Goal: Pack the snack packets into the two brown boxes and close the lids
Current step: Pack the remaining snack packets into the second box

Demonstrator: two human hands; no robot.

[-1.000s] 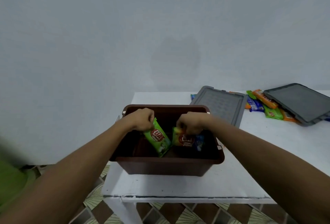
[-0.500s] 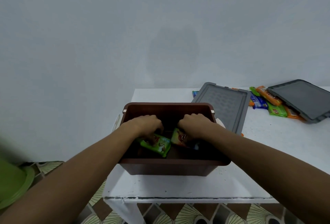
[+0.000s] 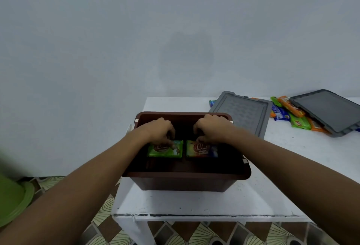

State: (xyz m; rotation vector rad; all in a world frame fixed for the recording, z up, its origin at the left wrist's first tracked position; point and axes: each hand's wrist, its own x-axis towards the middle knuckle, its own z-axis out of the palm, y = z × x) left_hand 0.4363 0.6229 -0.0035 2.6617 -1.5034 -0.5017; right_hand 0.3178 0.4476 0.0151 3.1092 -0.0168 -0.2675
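So inside the brown box (image 3: 187,176), the left hand (image 3: 157,130) had its curled fingers gripping a green packet (image 3: 165,150) lying flat. Just beside it, the right hand (image 3: 213,127) gripped a yellow packet (image 3: 200,150) the same way. Loose packets (image 3: 290,114) lay past a grey lid (image 3: 241,112).

The open brown box (image 3: 187,176) stands on the surface. Inside it, a green packet (image 3: 165,150) and a yellow-and-blue packet (image 3: 201,150) lie flat, side by side. A light grey lid (image 3: 241,112) lies behind it to the right and a dark grey lid (image 3: 329,112) farther right, with loose packets (image 3: 292,114) between them.
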